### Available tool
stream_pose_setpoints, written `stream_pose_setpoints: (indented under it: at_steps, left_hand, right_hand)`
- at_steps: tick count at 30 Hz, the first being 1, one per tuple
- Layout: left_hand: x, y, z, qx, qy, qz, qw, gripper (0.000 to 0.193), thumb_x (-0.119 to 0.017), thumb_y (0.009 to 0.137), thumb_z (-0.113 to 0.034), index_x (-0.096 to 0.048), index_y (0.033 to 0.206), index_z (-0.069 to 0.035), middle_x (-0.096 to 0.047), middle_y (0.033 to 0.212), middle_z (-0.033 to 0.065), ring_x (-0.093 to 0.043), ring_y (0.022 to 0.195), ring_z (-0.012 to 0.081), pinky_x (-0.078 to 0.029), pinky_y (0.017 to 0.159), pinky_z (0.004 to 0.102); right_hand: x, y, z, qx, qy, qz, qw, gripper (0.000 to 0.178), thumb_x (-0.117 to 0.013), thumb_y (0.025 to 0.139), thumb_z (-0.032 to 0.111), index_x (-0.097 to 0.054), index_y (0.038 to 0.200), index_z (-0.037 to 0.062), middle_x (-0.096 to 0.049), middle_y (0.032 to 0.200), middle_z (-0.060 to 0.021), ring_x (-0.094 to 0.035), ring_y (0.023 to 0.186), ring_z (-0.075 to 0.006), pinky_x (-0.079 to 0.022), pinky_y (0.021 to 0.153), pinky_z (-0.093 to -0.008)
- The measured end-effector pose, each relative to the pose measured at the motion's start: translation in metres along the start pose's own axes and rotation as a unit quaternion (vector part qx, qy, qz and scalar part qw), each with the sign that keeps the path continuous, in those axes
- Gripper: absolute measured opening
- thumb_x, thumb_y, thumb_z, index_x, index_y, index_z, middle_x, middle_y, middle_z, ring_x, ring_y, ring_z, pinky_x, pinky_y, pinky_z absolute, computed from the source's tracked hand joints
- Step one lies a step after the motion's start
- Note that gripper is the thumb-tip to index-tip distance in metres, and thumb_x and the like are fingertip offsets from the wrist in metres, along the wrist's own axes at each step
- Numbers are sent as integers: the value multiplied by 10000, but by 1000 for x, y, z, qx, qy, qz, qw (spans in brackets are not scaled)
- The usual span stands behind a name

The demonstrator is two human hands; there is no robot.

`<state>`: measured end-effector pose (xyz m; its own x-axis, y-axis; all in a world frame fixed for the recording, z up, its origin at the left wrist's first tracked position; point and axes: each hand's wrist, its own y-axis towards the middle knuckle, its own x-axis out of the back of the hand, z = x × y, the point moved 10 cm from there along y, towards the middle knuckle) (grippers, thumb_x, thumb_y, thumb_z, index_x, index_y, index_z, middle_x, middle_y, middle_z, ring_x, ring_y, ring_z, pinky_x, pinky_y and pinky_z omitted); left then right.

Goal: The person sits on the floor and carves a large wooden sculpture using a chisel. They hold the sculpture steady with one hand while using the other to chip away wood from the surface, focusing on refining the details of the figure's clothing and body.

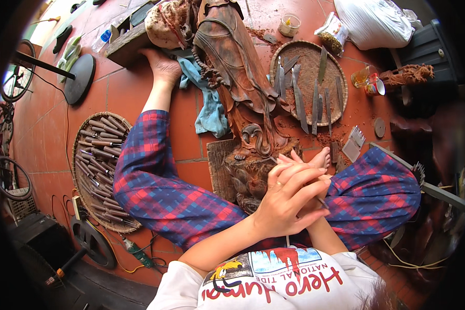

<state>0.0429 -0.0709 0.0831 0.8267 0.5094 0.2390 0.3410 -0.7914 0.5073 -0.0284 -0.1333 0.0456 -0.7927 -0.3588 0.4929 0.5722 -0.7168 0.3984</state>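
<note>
A carved brown wooden statue (237, 62) lies tilted before me, its base (250, 178) between my legs. At the right side of that base, my left hand (284, 199) lies over my right hand (313, 208), with the fingers of both overlapping. Both are closed about a thin carving tool (323, 203); a bit of its slim shaft shows between the fingers, and the rest is hidden. Most of my right hand is covered by the left. A rough wooden block (219, 165) sits against the base's left side.
At left stands a basket (77, 170) of many handled chisels. A round woven tray (344, 77) with flat blades lies at far right, near a blade set (353, 144). Blue cloth (210, 116) lies beside the statue; a black stand (80, 80) is farther left.
</note>
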Motion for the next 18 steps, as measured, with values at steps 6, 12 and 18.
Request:
stream_pose_setpoints:
  at_steps: [6,12,18]
  left_hand:
    - [60,-42,20,81,166,-84,979,442,-784,718,0,-668,1143,-45,-658,1119,129,-652,961,293,-530,807,368]
    - [72,-58,33,153,173,-95,968,195,-739,839,-176,-734,945,-12,-708,872,131,-708,787,288,-568,696,366]
    - [56,-65,53,256,133,-157,945,192,-801,775,-14,-697,935,11,-740,970,163,-724,859,245,-573,776,336]
  right_hand:
    - [-2,22,37,-54,95,61,992,43,-647,919,17,-662,953,-7,-643,796,-125,-641,655,-265,-499,577,-348]
    - [-27,13,83,53,18,95,994,187,-745,809,179,-595,800,68,-605,903,-57,-613,851,-247,-481,727,-400]
    - [-64,-24,101,171,180,204,947,206,-755,705,206,-582,735,97,-581,861,-46,-582,905,-211,-422,847,-414]
